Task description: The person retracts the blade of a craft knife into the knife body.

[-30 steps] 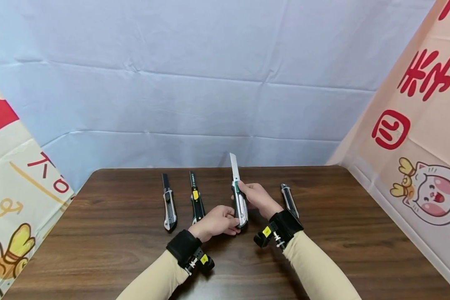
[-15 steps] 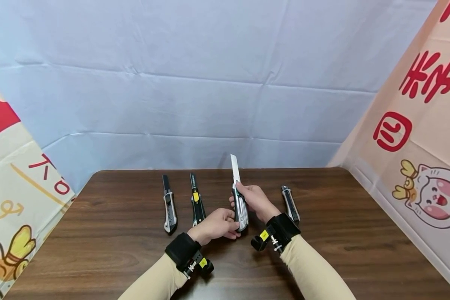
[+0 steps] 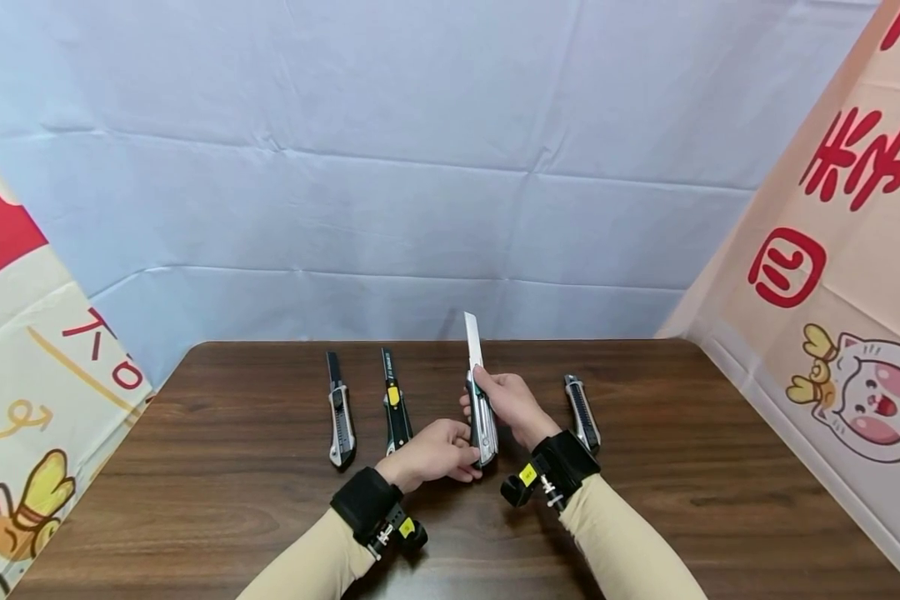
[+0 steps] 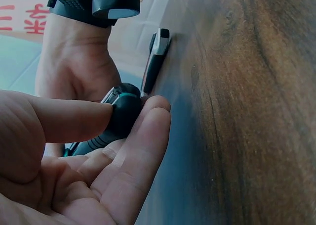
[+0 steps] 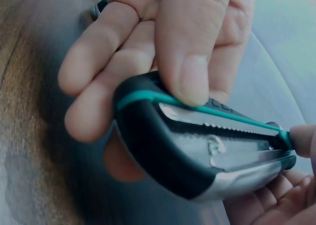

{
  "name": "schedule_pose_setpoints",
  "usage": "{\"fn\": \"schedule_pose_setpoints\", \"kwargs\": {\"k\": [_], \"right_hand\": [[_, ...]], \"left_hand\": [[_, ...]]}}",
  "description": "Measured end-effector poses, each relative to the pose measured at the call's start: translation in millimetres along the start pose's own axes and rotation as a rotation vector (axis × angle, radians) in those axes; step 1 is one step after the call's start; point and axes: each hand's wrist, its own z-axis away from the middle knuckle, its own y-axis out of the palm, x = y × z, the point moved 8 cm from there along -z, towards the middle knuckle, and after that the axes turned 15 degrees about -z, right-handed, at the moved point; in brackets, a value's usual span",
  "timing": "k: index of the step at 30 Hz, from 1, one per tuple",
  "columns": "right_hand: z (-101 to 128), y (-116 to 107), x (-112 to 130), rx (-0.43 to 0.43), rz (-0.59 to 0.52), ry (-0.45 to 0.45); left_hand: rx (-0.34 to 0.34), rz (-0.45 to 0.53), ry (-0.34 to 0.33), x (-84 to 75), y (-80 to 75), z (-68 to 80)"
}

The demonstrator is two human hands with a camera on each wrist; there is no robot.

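Note:
A silver, black and green utility knife [image 3: 484, 429] is held above the table by both hands, its pale blade [image 3: 472, 337] extended and pointing away. My left hand [image 3: 433, 454] pinches the rounded butt end between thumb and fingers. In the left wrist view, that black butt [image 4: 127, 117] sits between them. My right hand [image 3: 513, 404] grips the front of the handle, thumb on its upper face near the blade. The right wrist view shows the handle's slider track [image 5: 222, 136] close up, with right-hand fingers at the far end.
On the brown wooden table [image 3: 240, 517], a grey utility knife [image 3: 341, 421] and a dark one with a yellow slider [image 3: 396, 412] lie left of the hands. Another grey knife [image 3: 582, 412] lies to the right. A pale cloth [image 3: 390, 217] hangs behind.
My right thumb has slid slightly over the handle front, covering the green part seen there a second ago. The right wrist has shifted a little left; the left hand keeps its hold.

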Motion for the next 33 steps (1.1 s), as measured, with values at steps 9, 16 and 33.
{"fn": "schedule_pose_setpoints", "kwargs": {"k": [9, 16, 33], "right_hand": [[-2.3, 2.6, -2.6, -0.013, 0.005, -0.012], [-2.6, 4.6, 0.2, -0.020, 0.006, -0.030], [-1.9, 6.0, -0.4, -0.014, 0.011, -0.030]], "left_hand": [[-0.005, -0.025, 0.017, -2.4, -0.8, 2.5], [-0.003, -0.042, 0.014, -2.0, -3.0, 3.4], [-0.003, -0.035, 0.016, -0.2, -4.4, 3.2]]}}
